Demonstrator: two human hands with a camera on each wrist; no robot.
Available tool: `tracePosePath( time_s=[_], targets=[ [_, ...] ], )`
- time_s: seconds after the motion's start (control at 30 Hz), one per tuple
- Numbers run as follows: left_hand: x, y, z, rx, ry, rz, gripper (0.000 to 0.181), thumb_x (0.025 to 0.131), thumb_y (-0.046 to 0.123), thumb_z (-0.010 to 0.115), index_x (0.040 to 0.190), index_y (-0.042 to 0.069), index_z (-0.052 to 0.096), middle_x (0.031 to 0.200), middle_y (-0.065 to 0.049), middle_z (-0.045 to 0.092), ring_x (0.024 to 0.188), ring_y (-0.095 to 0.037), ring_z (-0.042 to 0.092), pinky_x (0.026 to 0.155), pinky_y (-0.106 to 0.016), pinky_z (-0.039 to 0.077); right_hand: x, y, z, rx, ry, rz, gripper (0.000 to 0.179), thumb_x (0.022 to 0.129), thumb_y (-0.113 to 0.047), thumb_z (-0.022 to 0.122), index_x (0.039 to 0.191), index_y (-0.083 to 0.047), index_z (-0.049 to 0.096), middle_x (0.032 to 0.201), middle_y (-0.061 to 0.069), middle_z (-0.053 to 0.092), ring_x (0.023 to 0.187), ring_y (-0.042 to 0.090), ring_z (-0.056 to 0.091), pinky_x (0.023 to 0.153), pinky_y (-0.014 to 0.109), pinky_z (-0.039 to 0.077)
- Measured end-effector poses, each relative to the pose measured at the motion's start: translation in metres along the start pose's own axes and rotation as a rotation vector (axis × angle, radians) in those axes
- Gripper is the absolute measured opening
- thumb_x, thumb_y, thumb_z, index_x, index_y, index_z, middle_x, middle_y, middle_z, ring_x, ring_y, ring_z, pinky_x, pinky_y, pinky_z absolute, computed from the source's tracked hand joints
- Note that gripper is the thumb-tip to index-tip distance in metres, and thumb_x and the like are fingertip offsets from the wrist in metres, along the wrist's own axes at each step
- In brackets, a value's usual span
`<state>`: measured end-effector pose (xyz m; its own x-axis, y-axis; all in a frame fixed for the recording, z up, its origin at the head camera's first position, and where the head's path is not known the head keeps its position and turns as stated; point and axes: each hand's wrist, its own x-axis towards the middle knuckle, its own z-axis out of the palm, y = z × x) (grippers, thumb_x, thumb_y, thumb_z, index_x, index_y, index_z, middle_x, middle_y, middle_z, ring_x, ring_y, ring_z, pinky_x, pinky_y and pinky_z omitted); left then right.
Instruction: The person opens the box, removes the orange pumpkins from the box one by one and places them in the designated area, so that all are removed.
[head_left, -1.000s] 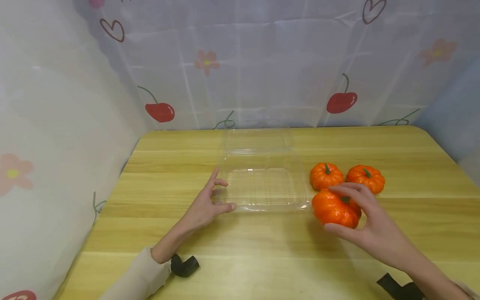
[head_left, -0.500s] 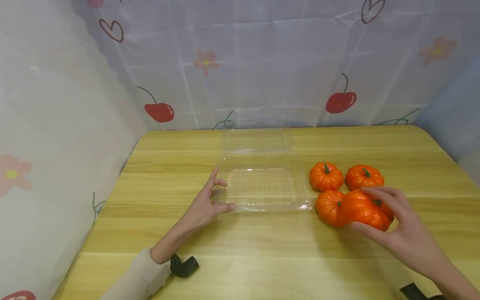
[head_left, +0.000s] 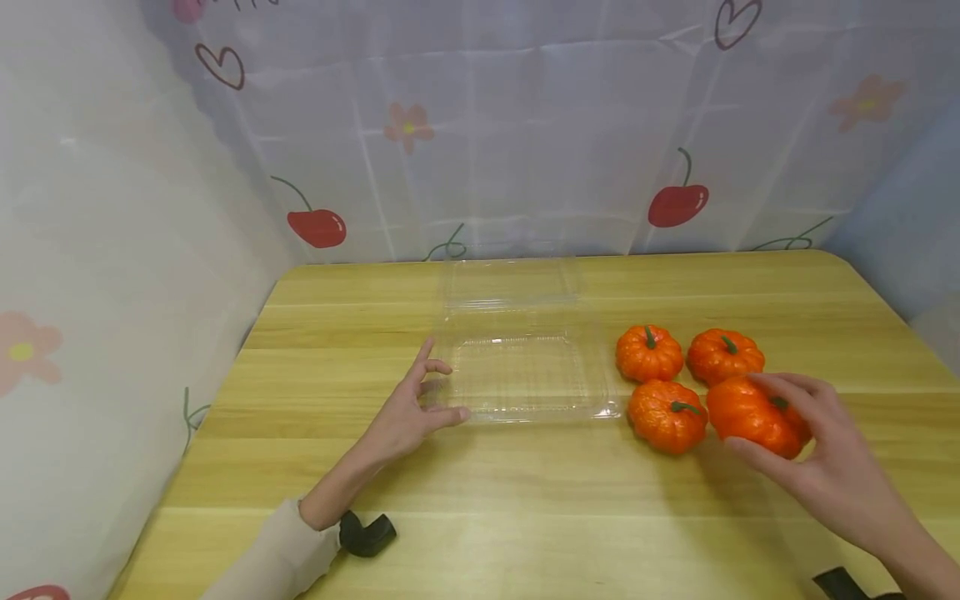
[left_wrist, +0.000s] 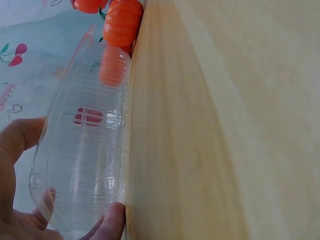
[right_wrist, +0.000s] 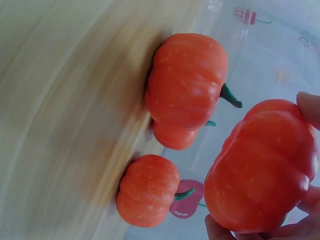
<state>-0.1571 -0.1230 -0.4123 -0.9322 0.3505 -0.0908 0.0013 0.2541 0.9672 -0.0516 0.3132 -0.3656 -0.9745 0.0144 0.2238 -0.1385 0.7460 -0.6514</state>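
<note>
My right hand (head_left: 836,467) grips a small orange pumpkin (head_left: 753,412) between thumb and fingers. In the right wrist view this held pumpkin (right_wrist: 262,167) hangs apart from the others, above the table. Just left of it in the head view sits another pumpkin (head_left: 667,417) with a green stem. Behind them are two more, a left one (head_left: 648,354) and a right one (head_left: 725,357). My left hand (head_left: 401,417) holds the left side of a clear plastic clamshell container (head_left: 536,414), whose hinged lid (head_left: 513,282) lies back. In the left wrist view the thumb (left_wrist: 25,134) touches its rim.
The wooden table (head_left: 510,508) meets a patterned cloth backdrop (head_left: 510,150) at its far edge. Another cloth wall (head_left: 135,275) rises along the left side. The pumpkins stand to the right of the container.
My right hand has moved right with its pumpkin, away from over the front pumpkin, which now shows fully. The left hand and container stay put; the head view has shifted slightly.
</note>
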Motion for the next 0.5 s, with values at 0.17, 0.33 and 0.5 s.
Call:
tracePosePath(
  time_s=[0.17,0.33,0.5],
  targets=[
    [0.001,-0.002,-0.001,0.002,0.004,-0.001,0.07,0.082,0.016,0.081,0.139,0.007,0.041,0.163,0.005,0.01,0.138,-0.034,0.036,0.083,-0.037,0.054,0.001,0.003,0.001,-0.014,0.021,-0.016,0.069,0.077,-0.011,0.086,0.136,-0.001,0.052,0.134,0.028,0.035,0.108,0.038,0.038,0.071,0.008,0.03],
    [0.0,-0.002,0.0,0.004,0.002,-0.003,0.061,0.082,0.016,0.081,0.131,0.005,0.046,0.164,0.01,0.002,0.139,-0.034,0.034,0.083,-0.037,0.054,0.004,0.01,0.002,-0.023,0.012,-0.004,0.069,0.077,-0.009,0.085,0.136,0.002,0.051,0.135,0.032,0.034,0.112,0.051,0.036,0.075,0.016,0.029],
    [-0.001,-0.001,0.001,-0.005,-0.001,0.003,0.058,0.083,0.014,0.081,0.127,0.003,0.046,0.164,0.012,-0.002,0.139,-0.035,0.035,0.084,-0.037,0.054,0.008,0.021,0.003,-0.047,-0.018,0.017,0.069,0.077,-0.013,0.085,0.135,0.004,0.051,0.132,0.033,0.036,0.112,0.052,0.035,0.083,0.046,0.034]
  ],
)
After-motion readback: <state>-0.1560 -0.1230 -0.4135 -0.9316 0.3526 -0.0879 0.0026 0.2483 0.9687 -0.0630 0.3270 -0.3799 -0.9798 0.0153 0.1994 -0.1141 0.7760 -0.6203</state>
